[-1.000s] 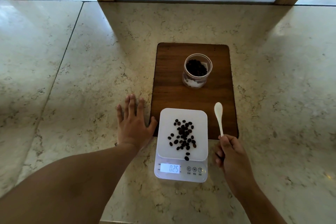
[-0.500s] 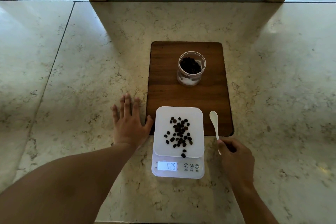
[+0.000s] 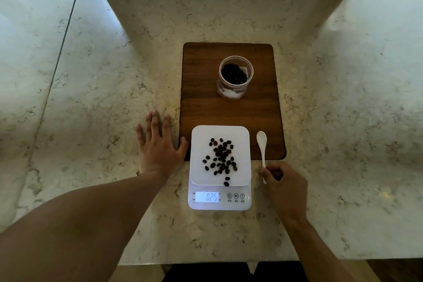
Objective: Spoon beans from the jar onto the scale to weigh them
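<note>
Landmark: the white digital scale (image 3: 219, 167), seated at the near end of the wooden board (image 3: 231, 107), its display end overhanging onto the marble surface (image 3: 103, 75). Display is read as 0.25.

Coffee beans (image 3: 220, 158) are seen scattered over the middle of the scale platform; two lie at its near edge, the margins left and right being bare white.

Beyond the scale, on the far half of the board, the open glass jar (image 3: 234, 78) is seen upright, dark beans inside, well apart from the scale with bare board between.

Just right of the scale, the white spoon (image 3: 262, 147) is seen with its bowl over the board's near right corner and no beans visible in it. Its handle is pinched by the right hand (image 3: 283, 188), fingers curled round it, over the surface at the scale's near right.

Left of the scale, the left hand (image 3: 158, 146) is laid flat, fingers spread, grasping nothing; the thumb tip is just beside the scale's left edge, contact not determinable.

Wide bare surface is noted left and right of the scale. A seam in the surface runs far left.
</note>
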Demonstrator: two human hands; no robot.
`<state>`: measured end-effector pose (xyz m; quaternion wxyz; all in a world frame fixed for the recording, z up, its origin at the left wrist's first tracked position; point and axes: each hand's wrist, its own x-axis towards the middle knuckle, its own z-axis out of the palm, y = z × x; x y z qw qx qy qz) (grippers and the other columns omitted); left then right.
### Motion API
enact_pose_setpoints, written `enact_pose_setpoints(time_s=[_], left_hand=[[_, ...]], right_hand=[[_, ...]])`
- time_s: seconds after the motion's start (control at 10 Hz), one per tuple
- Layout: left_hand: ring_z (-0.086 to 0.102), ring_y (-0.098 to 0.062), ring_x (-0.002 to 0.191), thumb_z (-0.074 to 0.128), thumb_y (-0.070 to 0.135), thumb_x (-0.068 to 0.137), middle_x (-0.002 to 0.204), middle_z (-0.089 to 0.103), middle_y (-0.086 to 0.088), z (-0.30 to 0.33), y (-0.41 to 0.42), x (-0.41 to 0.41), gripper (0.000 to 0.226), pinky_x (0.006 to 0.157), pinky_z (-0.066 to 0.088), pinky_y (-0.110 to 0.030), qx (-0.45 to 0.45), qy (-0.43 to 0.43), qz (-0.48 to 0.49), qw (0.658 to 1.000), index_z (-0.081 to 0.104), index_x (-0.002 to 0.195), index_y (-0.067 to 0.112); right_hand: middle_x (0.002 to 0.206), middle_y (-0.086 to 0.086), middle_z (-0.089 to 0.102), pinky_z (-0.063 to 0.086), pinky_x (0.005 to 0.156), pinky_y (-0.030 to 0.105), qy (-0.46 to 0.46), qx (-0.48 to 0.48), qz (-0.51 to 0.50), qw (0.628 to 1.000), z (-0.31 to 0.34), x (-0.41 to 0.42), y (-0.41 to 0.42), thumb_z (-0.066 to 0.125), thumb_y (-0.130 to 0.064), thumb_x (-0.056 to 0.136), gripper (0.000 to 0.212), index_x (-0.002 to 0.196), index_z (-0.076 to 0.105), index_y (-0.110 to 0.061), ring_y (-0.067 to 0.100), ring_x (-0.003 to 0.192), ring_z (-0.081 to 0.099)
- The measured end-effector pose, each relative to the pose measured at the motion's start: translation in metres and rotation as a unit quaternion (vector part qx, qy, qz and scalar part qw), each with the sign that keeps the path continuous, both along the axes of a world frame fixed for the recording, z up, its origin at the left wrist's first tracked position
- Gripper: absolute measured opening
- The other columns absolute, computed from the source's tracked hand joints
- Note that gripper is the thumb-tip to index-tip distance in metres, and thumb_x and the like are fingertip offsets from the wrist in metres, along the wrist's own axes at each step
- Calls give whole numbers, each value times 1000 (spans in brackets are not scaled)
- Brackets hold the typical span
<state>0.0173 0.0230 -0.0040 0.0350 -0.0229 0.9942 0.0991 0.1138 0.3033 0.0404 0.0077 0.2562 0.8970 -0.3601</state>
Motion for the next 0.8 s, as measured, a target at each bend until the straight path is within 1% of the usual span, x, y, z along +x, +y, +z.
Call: enact_pose_setpoints(time_s=[0.1,0.2,0.3,0.4,0.5,0.6,0.7,0.8], left_hand=[[-4,-29,153,25,61,88,165,8,-20,2,0,1,84,122,-5,-53,-9,-14,-3,1000,14,156,13],[-6,-29,153,20,63,88,166,5,-18,5,1,3,85,122,-6,-52,-16,-30,-1,999,10,156,14],[-14,-25,152,14,67,88,166,-3,-15,5,0,4,87,121,-10,-51,-13,-56,-2,998,3,157,16],[-19,-22,151,11,69,87,166,-8,-13,6,-2,2,87,120,-15,-49,2,-71,-3,997,0,157,18],[-23,-18,149,7,73,86,166,-12,-9,12,-4,0,89,118,-21,-45,54,-100,-2,994,-1,157,21],[-20,-18,150,6,76,85,167,-12,-7,25,-5,-6,90,118,-19,-47,99,-134,19,986,-2,157,23],[-4,-24,153,12,75,84,167,3,-10,44,0,-5,90,120,-12,-51,153,-145,48,976,8,157,22],[7,-30,151,18,73,86,164,15,-14,57,7,8,87,119,-5,-53,174,-138,26,975,15,155,20]], right_hand=[[81,-5,73,39,60,13,-26,33,9,999,-1,-5,2,71,-25,88,7,92,75,-20,6,68,61],[84,0,75,40,61,20,-46,56,21,997,0,-11,5,70,-26,88,11,92,75,-16,12,69,61],[89,3,75,44,68,25,-69,72,36,994,2,-16,9,68,-26,89,14,96,74,-15,18,76,65],[91,6,75,45,68,28,-68,76,35,994,6,-19,10,66,-28,90,18,97,73,-13,21,79,65],[94,7,72,47,71,31,-47,59,7,997,14,-24,10,62,-33,91,24,101,69,-11,24,83,65],[98,9,68,44,73,32,-28,41,18,999,25,-34,8,59,-33,93,27,105,66,-9,28,90,63],[99,12,66,43,73,33,-7,21,56,998,38,-43,5,55,-35,95,32,107,64,-6,30,93,61],[105,13,65,43,77,35,-28,3,94,995,49,-51,6,49,-44,96,37,110,61,-12,31,97,60]])
